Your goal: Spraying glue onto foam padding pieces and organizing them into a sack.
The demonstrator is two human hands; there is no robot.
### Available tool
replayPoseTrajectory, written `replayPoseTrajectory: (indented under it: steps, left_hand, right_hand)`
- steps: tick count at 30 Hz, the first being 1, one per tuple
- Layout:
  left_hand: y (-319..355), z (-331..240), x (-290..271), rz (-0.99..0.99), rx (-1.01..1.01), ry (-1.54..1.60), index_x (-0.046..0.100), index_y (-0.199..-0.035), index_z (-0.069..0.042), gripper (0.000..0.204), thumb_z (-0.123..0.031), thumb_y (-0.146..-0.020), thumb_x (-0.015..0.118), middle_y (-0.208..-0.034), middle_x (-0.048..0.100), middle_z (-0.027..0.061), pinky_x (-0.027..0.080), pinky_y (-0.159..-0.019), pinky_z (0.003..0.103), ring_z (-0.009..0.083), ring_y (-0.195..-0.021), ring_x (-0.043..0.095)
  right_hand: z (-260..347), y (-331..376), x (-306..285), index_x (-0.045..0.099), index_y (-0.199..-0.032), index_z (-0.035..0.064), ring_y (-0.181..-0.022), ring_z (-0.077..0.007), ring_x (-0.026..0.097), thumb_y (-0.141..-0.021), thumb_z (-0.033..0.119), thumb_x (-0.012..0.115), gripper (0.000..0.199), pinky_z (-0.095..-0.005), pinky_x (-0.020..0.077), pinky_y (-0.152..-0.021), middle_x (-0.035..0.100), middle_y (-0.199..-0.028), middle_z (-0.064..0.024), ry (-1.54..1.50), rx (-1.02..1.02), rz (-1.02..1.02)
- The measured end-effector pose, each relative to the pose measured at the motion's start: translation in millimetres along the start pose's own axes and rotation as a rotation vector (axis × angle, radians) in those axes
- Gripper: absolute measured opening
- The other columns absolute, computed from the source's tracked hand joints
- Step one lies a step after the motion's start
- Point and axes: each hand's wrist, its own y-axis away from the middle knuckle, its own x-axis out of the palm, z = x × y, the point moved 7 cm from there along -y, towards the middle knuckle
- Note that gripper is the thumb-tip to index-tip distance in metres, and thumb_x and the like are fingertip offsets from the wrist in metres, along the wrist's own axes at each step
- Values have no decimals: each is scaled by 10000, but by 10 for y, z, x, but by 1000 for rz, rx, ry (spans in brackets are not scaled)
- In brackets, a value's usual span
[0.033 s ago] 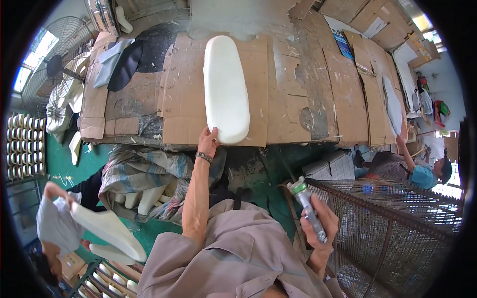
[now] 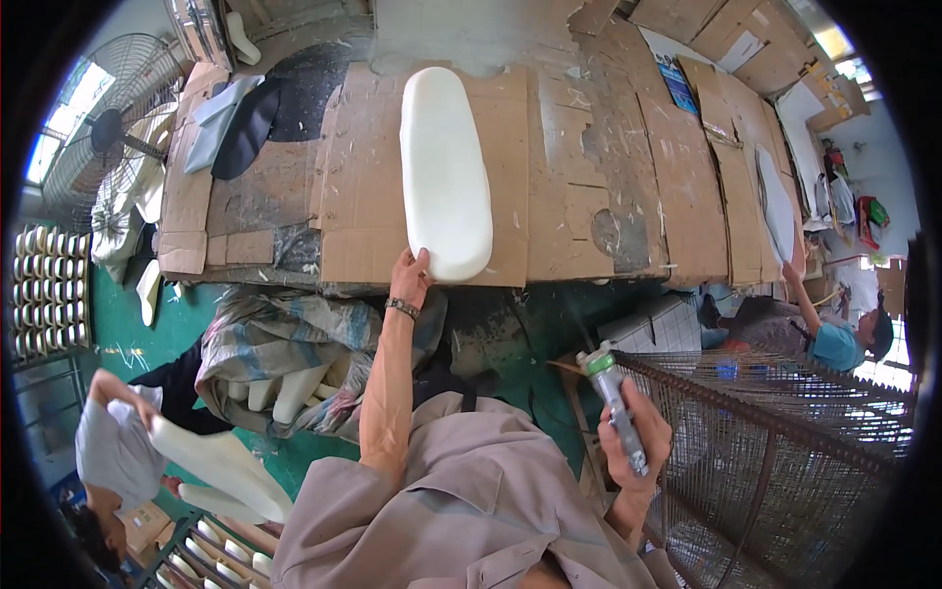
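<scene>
A long cream-white foam seat pad [image 2: 446, 177] lies on the cardboard-covered table in front of me, its narrower end away from me. My left hand [image 2: 411, 277] grips the pad's near left corner, thumb over the upper edge; the other fingers are partly hidden. At my right side, away from the table, my right hand [image 2: 636, 437] is wrapped round a metal spray gun [image 2: 616, 410] with a green part near its top. The spray gun stays apart from the pad.
Cardboard sheets [image 2: 579, 236] cover the table; dark fabric pieces [image 2: 247, 128] lie at its left. A rusty wire rack [image 2: 775, 432] stands close on my right. A sack [image 2: 285, 334] holding pale foam pieces sits below the table. Co-workers are at left [image 2: 123, 442] and right [image 2: 834, 334].
My right hand has shifted slightly to the right with the spray gun. The foam pad and my left hand have barely moved. The left co-worker's foam piece has shifted a little.
</scene>
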Motion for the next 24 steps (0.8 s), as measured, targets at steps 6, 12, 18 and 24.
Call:
replayPoseTrajectory:
  steps: [6, 12, 18, 24]
  left_hand:
    - [17, 46, -72, -47, -5, 80, 560, -1320, -19, 359, -193, -1019, 649, -1140, 687, 51, 627, -755, 332, 162, -946, 704]
    - [30, 103, -41, 118, 56, 269, 623, -1089, -89, 154, -235, -1059, 586, -842, 614, -40, 575, -735, 287, 82, -737, 600]
    - [-7, 164, -97, 73, 68, 264, 629, -1053, -101, 172, -261, -1069, 567, -791, 560, -58, 518, -666, 262, 69, -672, 509]
    - [-54, 265, -227, -20, 54, 254, 630, -1086, -94, 184, -259, -1077, 549, -828, 577, -45, 521, -679, 265, 81, -675, 500]
  right_hand:
    - [-73, 178, -56, 593, -1320, -108, -741, -214, 673, -905, 188, 725, 526, -313, 540, -687, 677, -885, -162, 9, 5, 37]
    - [-157, 325, -129, 603, -1315, -95, -730, -225, 663, -874, 145, 724, 516, -320, 533, -672, 677, -879, -158, -45, 38, 65]
    - [-244, 467, -197, 626, -1289, -91, -721, -232, 655, -852, 180, 747, 529, -318, 515, -656, 674, -885, -163, -52, 75, 78]
    - [-335, 628, -236, 630, -1292, -77, -710, -246, 648, -836, 217, 763, 558, -330, 495, -627, 663, -876, -173, -89, 88, 136]
